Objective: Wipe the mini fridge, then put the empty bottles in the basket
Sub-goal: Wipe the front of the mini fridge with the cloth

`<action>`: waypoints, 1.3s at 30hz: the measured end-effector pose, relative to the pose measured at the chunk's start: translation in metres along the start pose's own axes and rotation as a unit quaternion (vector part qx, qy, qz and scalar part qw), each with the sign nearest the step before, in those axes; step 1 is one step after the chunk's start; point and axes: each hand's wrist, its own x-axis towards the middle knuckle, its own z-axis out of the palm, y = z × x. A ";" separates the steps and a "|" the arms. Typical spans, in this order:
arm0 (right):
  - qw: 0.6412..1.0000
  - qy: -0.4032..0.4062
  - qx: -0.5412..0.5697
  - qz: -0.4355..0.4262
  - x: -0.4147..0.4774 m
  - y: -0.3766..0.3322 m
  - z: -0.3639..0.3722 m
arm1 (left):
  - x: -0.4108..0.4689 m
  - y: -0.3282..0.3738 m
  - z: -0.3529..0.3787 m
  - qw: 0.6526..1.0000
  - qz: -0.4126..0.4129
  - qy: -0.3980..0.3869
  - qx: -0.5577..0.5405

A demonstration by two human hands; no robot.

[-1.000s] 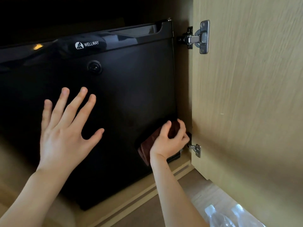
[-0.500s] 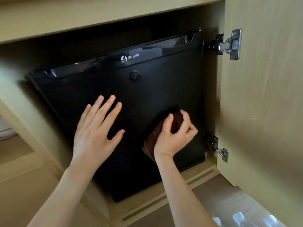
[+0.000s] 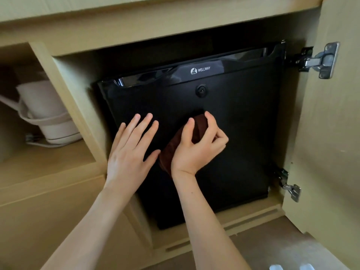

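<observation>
We look into a pale wooden cabinet (image 3: 175,26) whose door (image 3: 331,143) stands swung open on the right, held by an upper hinge (image 3: 319,61) and a lower hinge (image 3: 288,186). Since half a second ago our view has drawn back, so that a side compartment on the left now shows, with a white kettle (image 3: 48,110) standing in it. The right hand (image 3: 194,152) and its cloth (image 3: 171,151) have climbed from the lower right of the door to its middle, just below the round lock (image 3: 201,91). The left hand (image 3: 128,154) now lies just beside the cloth, thumb almost meeting it. The mini fridge (image 3: 243,133) fills the middle compartment, black and glossy, its closed door facing us upright, with the handle recess and the logo (image 3: 200,70) along the top edge. On the wooden floor (image 3: 272,240) at the bottom right edge we make out two pale bottle caps (image 3: 276,267), blurred. The left hand presses flat on the door, fingers straight and a little spread, holding nothing. The right hand grips the folded dark brown cloth against the door, thumb and forefinger reaching over it, the other fingers curled. The cloth's long axis runs slantwise, from lower left up to upper right.
</observation>
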 end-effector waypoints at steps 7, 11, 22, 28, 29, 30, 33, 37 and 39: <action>0.981 0.028 -0.069 0.178 -0.042 0.057 -0.040 | -0.002 0.003 -0.010 1.000 -0.007 -0.020 -0.022; 0.980 0.027 -0.032 0.193 -0.038 0.021 -0.021 | 0.001 0.009 -0.019 0.999 -0.015 -0.037 -0.028; 0.997 -0.004 -0.048 0.063 -0.067 0.033 -0.021 | 0.002 -0.021 -0.038 0.990 0.032 0.011 0.134; 0.994 -0.003 -0.026 0.104 -0.064 0.024 -0.017 | 0.003 -0.021 -0.039 0.990 0.018 0.009 0.137; 0.997 -0.006 -0.017 0.081 -0.059 0.016 -0.012 | 0.003 -0.021 -0.039 0.990 0.019 0.007 0.138; 0.999 -0.010 -0.010 0.048 -0.053 0.009 -0.008 | 0.003 -0.021 -0.039 0.990 0.020 0.006 0.140; 0.997 -0.032 -0.017 -0.065 -0.041 -0.004 0.005 | 0.004 -0.021 -0.040 0.989 0.021 0.005 0.148; 0.981 -0.061 -0.065 -0.172 -0.054 0.022 0.000 | 0.004 -0.021 -0.038 0.988 0.025 0.009 0.153; 0.983 -0.079 -0.080 -0.145 -0.076 0.048 -0.018 | 0.004 -0.021 -0.038 0.988 0.022 0.010 0.154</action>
